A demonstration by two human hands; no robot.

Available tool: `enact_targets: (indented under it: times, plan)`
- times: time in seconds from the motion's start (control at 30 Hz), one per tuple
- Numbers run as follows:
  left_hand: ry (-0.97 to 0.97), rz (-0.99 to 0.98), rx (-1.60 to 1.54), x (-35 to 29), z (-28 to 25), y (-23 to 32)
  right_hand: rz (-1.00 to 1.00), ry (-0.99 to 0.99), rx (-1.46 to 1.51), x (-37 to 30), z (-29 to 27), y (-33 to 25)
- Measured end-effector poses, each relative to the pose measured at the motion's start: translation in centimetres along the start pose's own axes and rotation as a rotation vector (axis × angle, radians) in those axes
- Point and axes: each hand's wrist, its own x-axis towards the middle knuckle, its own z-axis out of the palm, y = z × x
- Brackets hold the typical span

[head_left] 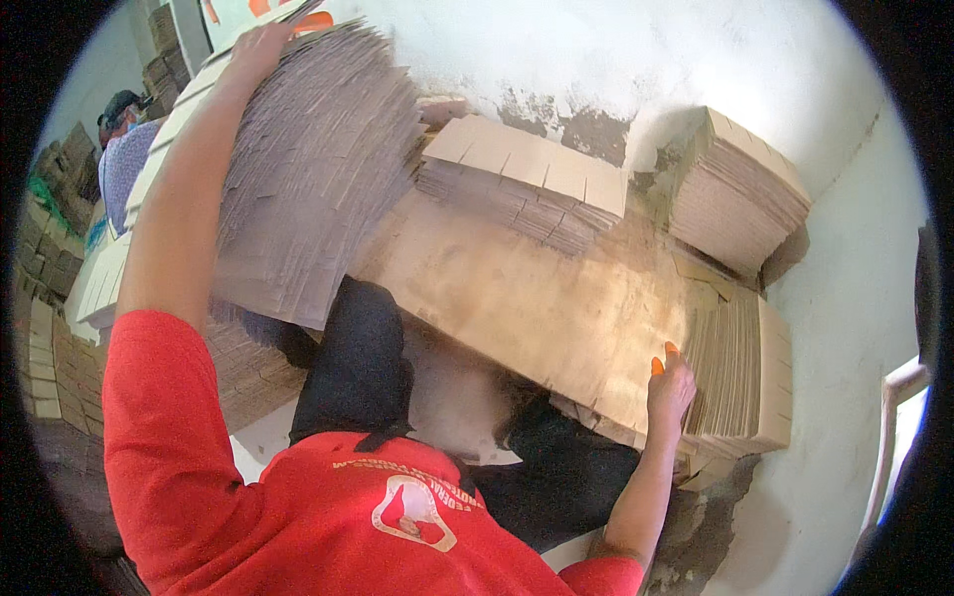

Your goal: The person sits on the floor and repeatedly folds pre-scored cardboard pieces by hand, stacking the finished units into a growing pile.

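Note:
My left hand [260, 52] is raised at the upper left, on the top edge of a tall stack of slotted cardboard sheets [308, 159]. Orange covers sit on its fingertips; the fingers look spread, though the picture's edge partly cuts them off. Lower at the right, my right hand [673, 389] is beside a row of cardboard sheets standing on edge [740, 368]. Two of its orange-covered fingertips point up, slightly apart, with nothing visible between them. Its other fingers are hidden. Below both hands is a worn wooden board [517, 298].
A low stack of slotted cardboard [522, 174] lies at the board's back edge. Another stack [740, 194] leans by the wall [656, 50] at the far right. More piles [60, 368] stand at the left, where another person [127, 159] is bent down. My knees are under the board.

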Motion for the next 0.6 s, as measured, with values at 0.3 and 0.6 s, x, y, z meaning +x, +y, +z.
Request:
enact_targets:
  times: [0.3, 0.6]
  plan:
    - [-0.490, 0.083, 0.042, 3.2, 1.6, -0.7, 0.107, 0.021, 0.171, -0.4, 1.9, 3.5]
    - [-0.178, 0.216, -0.526, 6.0, 3.6, 3.9, 0.285, 0.216, -0.164, 0.7, 1.3, 8.3]
